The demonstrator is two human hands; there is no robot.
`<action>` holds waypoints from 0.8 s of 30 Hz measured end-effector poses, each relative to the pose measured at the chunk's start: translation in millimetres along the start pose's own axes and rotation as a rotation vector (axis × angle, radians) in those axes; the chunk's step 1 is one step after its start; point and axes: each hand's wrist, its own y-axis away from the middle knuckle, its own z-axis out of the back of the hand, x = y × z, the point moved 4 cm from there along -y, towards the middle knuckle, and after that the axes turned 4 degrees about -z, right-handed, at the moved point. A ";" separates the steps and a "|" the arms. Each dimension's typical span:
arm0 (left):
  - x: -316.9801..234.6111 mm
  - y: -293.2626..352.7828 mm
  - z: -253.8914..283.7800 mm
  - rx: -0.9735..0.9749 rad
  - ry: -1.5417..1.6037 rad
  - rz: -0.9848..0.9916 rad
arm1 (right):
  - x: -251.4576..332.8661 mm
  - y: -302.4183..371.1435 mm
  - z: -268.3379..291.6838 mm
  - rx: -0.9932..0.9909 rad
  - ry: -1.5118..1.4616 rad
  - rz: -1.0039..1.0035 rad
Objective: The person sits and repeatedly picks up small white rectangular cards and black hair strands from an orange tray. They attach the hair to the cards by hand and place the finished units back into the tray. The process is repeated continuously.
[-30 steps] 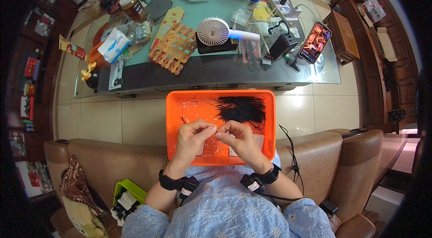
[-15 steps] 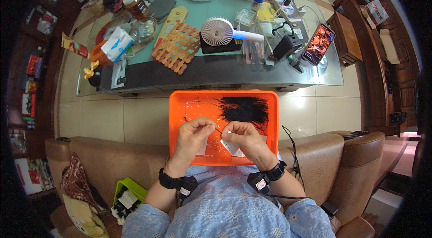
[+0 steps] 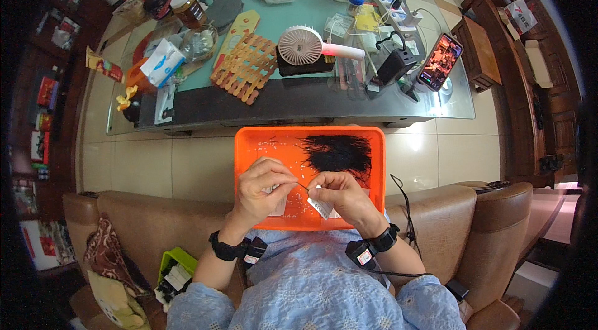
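Over an orange tray on my lap, my left hand pinches one end of a thin black string. My right hand is closed on the string's other end and on the top of a white paper tag, which hangs below the fingers with small print on it. A bundle of black strings lies in the tray's far right part. Tiny white bits are scattered about the tray floor. More white tags lie beneath my left hand, partly hidden.
Beyond the tray stands a glass-topped table with a small white fan, a wooden lattice mat, and a propped phone. A green bin sits at my left on the brown sofa. A black cable runs along my right.
My left hand has turned and its fingers have spread a little, still pinching the string. The right hand stays nearly in place with the tag. The fan's light went from blue to red.
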 end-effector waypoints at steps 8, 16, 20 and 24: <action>-10.9 4.6 -19.9 -0.053 -0.144 0.004 | 0.9 -1.6 -0.7 -0.072 -0.159 0.132; -6.1 5.7 -16.5 0.045 0.158 0.351 | 26.2 5.5 -10.1 -0.195 0.747 0.741; -1.2 7.0 -18.9 0.068 0.214 0.437 | 27.7 7.2 -13.4 -0.238 0.845 0.826; 8.4 16.0 -27.2 0.032 0.423 0.708 | 30.7 11.8 -18.6 -0.284 0.994 0.966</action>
